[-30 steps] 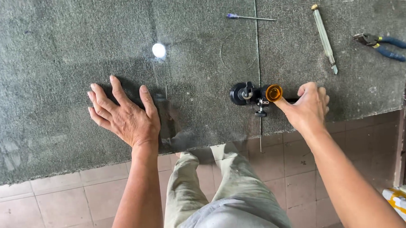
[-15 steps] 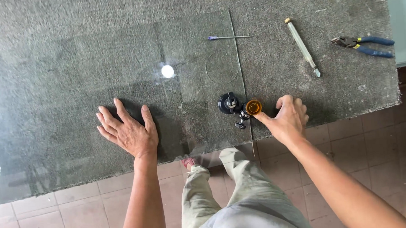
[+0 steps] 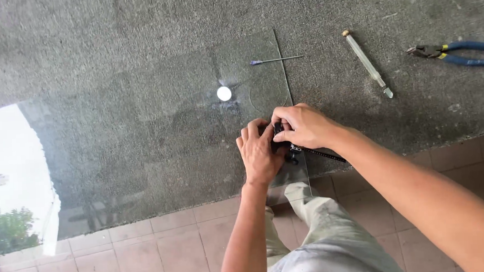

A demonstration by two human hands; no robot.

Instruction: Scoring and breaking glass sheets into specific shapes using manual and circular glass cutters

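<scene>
Two hands, left hand [image 3: 259, 154] and right hand [image 3: 301, 125], gripping one black tool [image 3: 286, 147], one pliers [image 3: 453, 53]

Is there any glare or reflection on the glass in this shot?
Head view: the glass sheet mirrors bright sky and trees at its left edge, plus a round white glare spot; both hands on the black tool are sharp, evenly lit.

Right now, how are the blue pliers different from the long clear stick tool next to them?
The pliers have two blue handles; the glass cutter is one slim pale rod with a brass-coloured tip. The pliers lie nearly level at the far right; the cutter lies slanted, closer to the hands. Both rest untouched on the grey table.
</scene>
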